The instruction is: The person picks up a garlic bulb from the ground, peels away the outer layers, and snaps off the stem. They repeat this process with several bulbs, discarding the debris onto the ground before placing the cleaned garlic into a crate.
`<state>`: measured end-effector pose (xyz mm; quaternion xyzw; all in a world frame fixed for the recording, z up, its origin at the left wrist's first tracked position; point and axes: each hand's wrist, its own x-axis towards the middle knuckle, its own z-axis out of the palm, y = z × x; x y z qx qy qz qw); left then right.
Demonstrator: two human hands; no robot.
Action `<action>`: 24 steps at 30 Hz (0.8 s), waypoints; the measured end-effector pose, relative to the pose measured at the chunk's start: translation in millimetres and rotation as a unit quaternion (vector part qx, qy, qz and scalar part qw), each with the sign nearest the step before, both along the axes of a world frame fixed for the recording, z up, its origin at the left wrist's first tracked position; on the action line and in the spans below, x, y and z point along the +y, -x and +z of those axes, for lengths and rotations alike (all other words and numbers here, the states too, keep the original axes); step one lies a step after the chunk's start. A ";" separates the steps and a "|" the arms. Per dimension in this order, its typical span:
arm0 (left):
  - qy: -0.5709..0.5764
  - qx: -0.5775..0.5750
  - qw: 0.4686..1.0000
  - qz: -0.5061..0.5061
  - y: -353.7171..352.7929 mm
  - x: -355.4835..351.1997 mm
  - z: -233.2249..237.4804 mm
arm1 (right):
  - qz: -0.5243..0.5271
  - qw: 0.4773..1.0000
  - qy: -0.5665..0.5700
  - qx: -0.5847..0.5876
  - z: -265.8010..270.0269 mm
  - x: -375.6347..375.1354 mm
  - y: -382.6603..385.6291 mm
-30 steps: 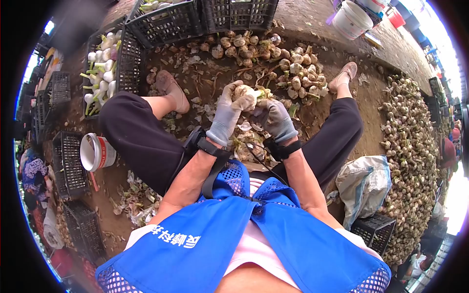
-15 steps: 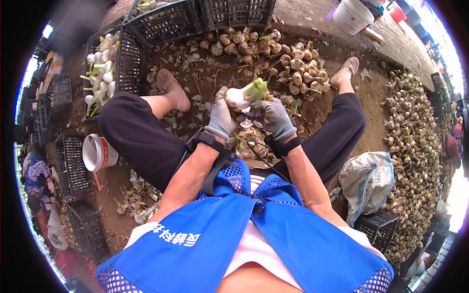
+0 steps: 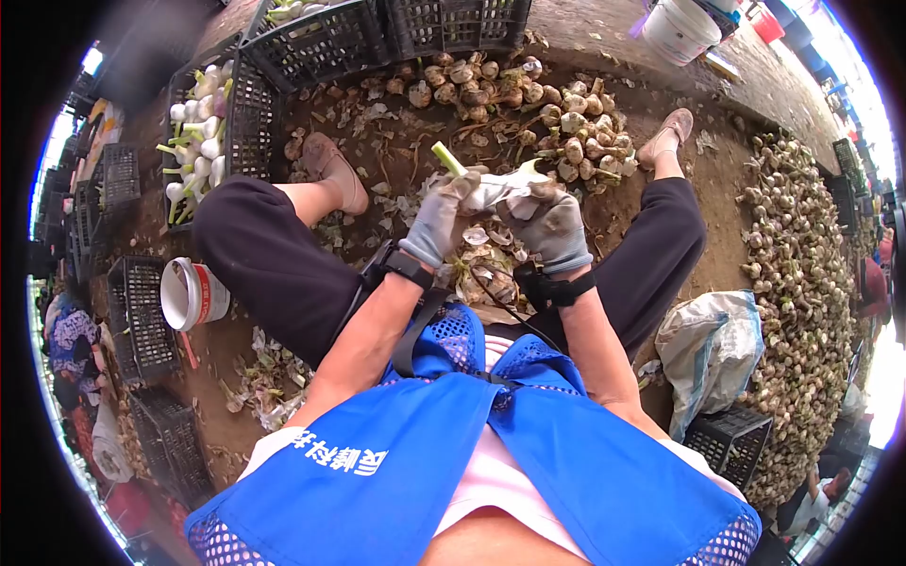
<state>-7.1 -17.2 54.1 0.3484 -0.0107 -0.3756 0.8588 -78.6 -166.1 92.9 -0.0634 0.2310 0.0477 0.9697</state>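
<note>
In front of me, between my knees, I hold a garlic bulb (image 3: 484, 194) with a cut green stem pointing up and left. My left hand (image 3: 440, 219), in a grey work glove, is closed around the stem side of the bulb. My right hand (image 3: 552, 224), gloved as well, pinches pale garlic skin (image 3: 521, 179) stretched out from the bulb's right side. The fingers partly hide the bulb. Below the hands lie loose peelings (image 3: 483, 259). Just beyond them on the ground is a heap of unpeeled garlic (image 3: 585, 132).
A black crate of cleaned white garlic (image 3: 200, 132) stands at my left, with more black crates (image 3: 458, 26) ahead. A white bucket (image 3: 193, 294) sits beside my left knee. To the right are a white sack (image 3: 710, 349) and a large garlic pile (image 3: 797, 283).
The garlic bulb has turned, its green stem swinging from upper right to upper left. My right hand has moved slightly right and down, drawing skin outward.
</note>
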 end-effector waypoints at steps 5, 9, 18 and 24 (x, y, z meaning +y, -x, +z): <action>-0.086 -0.014 0.986 0.145 -13.7 -14.1 -21.1 | 0.047 0.980 0.149 -0.120 -30.7 -9.5 0.9; -0.130 -0.007 0.983 0.129 -10.6 -0.8 -25.2 | 0.003 0.638 0.700 -0.322 -8.0 6.0 2.3; 0.126 0.053 0.989 0.049 0.0 6.5 17.9 | 0.414 0.378 0.826 0.050 -89.8 -7.6 -28.7; 0.041 0.007 0.993 0.106 -14.2 18.4 20.5 | 0.223 0.507 0.825 -0.114 -51.7 -1.1 -13.6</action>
